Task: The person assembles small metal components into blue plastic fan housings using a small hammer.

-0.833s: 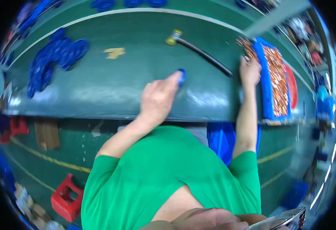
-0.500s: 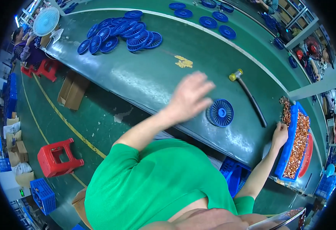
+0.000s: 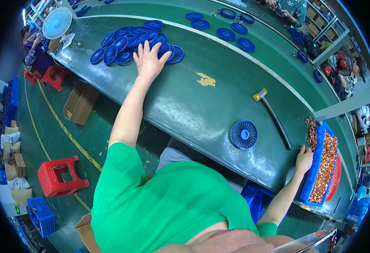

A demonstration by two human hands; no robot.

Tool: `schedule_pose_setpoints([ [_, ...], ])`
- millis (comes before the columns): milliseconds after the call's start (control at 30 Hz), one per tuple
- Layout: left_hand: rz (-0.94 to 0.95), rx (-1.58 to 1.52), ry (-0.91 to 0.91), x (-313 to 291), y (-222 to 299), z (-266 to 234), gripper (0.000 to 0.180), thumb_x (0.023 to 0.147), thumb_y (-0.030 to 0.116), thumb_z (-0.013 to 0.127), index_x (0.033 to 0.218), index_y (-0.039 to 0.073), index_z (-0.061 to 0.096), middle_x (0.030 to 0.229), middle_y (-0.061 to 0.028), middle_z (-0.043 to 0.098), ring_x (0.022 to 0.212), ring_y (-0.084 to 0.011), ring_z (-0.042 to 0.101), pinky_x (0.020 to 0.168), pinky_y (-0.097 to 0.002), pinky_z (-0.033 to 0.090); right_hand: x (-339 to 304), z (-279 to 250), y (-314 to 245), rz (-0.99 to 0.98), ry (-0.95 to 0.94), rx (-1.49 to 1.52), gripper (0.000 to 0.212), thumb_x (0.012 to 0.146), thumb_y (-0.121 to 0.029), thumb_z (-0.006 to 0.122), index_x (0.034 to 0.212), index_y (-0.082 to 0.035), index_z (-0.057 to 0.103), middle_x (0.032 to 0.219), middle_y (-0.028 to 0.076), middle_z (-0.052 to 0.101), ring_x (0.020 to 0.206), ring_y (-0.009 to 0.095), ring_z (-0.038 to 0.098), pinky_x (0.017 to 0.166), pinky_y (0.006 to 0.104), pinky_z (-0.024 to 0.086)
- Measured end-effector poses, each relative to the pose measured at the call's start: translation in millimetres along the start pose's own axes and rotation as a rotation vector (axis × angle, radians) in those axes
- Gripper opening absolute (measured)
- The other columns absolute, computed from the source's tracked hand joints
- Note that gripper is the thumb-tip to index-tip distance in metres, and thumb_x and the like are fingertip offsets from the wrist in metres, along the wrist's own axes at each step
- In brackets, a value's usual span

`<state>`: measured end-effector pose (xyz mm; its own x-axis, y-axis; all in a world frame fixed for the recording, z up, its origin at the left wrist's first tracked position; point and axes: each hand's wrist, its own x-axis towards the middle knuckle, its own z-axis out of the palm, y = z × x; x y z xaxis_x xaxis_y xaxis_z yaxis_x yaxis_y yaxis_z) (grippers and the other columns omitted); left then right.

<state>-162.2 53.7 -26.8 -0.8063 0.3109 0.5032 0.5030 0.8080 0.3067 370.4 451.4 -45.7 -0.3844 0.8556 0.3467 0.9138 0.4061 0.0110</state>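
Observation:
My left hand reaches out at the near side of a heap of blue slotted plastic discs, its fingers spread and its fingertips over them. Nothing shows in its grasp, though what lies beneath the palm is hidden. At the right, my right hand rests by the long wall of a blue tray, fingers curled together; what they hold, if anything, cannot be made out. Small copper-coloured metal pieces fill the tray. Between my hands, a single blue slotted disc with a round hub lies flat on the green table.
A mallet with a yellow head and black handle lies beyond the single disc. Loose copper pieces sit beside the tray. More blue discs lie past the white line. A red stool stands on the floor at left. Two people work farther off.
My left hand has swung from near the single disc to the far-left heap, fingers spreading over it. My right hand stays beside the tray; the disc and mallet lie as before.

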Motion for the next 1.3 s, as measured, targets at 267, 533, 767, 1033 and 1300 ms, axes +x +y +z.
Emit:
schedule_pose_setpoints([
  [267,0.123,-0.036,0.430,34,-39,2,0.051,0.079,0.038,0.071,0.110,-0.001,0.060,0.105,-0.0196,0.063,0.100,-0.0352,0.059,0.087,-0.0451,0.046,-23,-19,-15,-0.163,0.095,0.079,0.023,0.090,-0.025,0.060,0.084,-0.003,0.059,0.081,0.017,0.058,0.077,0.036,0.058,0.069,0.0469,0.046],
  [533,-0.150,0.109,-0.084,69,-83,-4,0.068,0.085,0.066,0.049,0.126,0.013,0.060,0.120,-0.0194,0.062,0.111,-0.0373,0.059,0.093,-0.0449,0.046,-44,-49,-55,-0.244,0.253,0.498,0.006,0.084,-0.009,0.066,0.089,-0.005,0.066,0.095,0.012,0.065,0.091,0.028,0.063,0.080,0.0359,0.050],
  [767,0.095,0.031,0.394,43,-96,-4,0.046,0.090,0.045,0.058,0.109,0.005,0.067,0.100,-0.0187,0.068,0.091,-0.0377,0.064,0.079,-0.0447,0.049,-77,-87,-106,-0.321,0.528,0.705,0.019,0.072,-0.001,0.076,0.087,-0.008,0.068,0.088,0.008,0.062,0.082,0.024,0.060,0.070,0.0330,0.049],
  [1033,-0.032,-1.333,-0.246,-136,158,-85,0.020,0.097,0.018,0.056,0.106,0.001,0.059,0.093,-0.0023,0.060,0.085,-0.0100,0.053,0.077,-0.0261,0.045,-110,-115,-159,-0.663,0.559,0.773,0.025,0.065,-0.002,0.079,0.086,-0.007,0.066,0.082,0.006,0.063,0.072,0.024,0.061,0.062,0.0333,0.050],
  [1300,-0.096,-1.646,-0.756,-191,198,-77,0.038,0.104,0.029,0.036,0.123,-0.002,0.049,0.113,-0.0099,0.058,0.099,-0.0148,0.060,0.084,-0.0286,0.051,-123,-135,-209,-0.800,0.486,0.931,0.024,0.061,-0.005,0.081,0.079,-0.006,0.065,0.080,0.007,0.063,0.068,0.024,0.060,0.059,0.0337,0.049],
])
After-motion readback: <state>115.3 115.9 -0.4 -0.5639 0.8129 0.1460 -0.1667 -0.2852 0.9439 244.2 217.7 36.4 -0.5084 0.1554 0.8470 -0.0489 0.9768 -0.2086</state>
